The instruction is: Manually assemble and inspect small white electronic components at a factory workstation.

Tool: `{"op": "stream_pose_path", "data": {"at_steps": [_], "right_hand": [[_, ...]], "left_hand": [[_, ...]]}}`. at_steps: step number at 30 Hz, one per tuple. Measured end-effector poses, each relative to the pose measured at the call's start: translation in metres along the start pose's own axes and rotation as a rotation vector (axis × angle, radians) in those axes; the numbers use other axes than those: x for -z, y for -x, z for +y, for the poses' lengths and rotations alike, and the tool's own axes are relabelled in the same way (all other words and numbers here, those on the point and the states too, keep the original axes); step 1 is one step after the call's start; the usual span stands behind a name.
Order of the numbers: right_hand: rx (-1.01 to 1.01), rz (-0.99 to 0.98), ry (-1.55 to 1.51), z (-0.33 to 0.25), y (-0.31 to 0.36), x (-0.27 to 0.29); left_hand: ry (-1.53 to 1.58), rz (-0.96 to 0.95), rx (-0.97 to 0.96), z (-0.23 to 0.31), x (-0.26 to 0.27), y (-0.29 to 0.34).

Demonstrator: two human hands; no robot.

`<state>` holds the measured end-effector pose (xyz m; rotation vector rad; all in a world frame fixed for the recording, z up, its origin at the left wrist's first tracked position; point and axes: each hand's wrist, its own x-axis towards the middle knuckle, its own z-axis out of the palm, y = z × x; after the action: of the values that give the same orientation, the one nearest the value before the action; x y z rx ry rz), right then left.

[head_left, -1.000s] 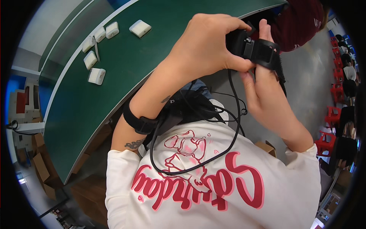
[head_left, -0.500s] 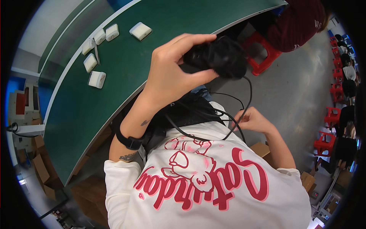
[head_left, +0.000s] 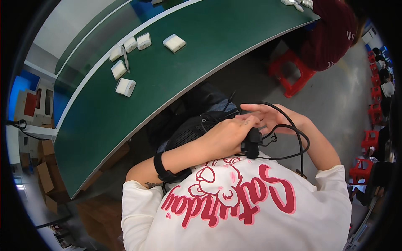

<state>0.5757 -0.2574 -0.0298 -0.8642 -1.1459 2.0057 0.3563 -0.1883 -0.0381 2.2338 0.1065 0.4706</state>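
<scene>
My left hand [head_left: 236,133], with a black band on the wrist, is closed in front of my shirt. A small black device [head_left: 250,143] with a cable shows at its edge, apparently gripped, though the fingertips are mostly hidden. My right hand [head_left: 276,119] meets it from the right, with fingers stretched out and touching the left hand's fingers. Black cable [head_left: 302,146] loops over and around the right hand. A black mesh bag [head_left: 188,133] lies on my lap, under the left forearm.
A green table [head_left: 138,106] curves across the left and top, bearing several white box-shaped items [head_left: 125,87]. A person in a dark red top [head_left: 333,37] sits at the far right, near a red stool [head_left: 291,71]. Cardboard boxes [head_left: 52,171] stand at the lower left.
My left hand has come down and right from its raised place with the black device. My right hand has moved up to meet it. The view has shifted slightly.
</scene>
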Motion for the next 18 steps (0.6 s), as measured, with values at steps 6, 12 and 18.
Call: {"op": "stream_pose_path", "data": {"at_steps": [6,12,18], "right_hand": [[0.053,0.055,0.385,-0.007,0.003,-0.008],[-0.358,0.450,0.836,-0.036,0.040,0.002],[0.223,1.255,0.808,-0.080,0.141,0.043]], "left_hand": [[-0.295,0.148,-0.022,-0.002,-0.005,-0.007],[-0.245,0.071,0.008,0.012,0.021,-0.002],[-0.427,0.065,0.149,0.007,0.051,0.015]]}}
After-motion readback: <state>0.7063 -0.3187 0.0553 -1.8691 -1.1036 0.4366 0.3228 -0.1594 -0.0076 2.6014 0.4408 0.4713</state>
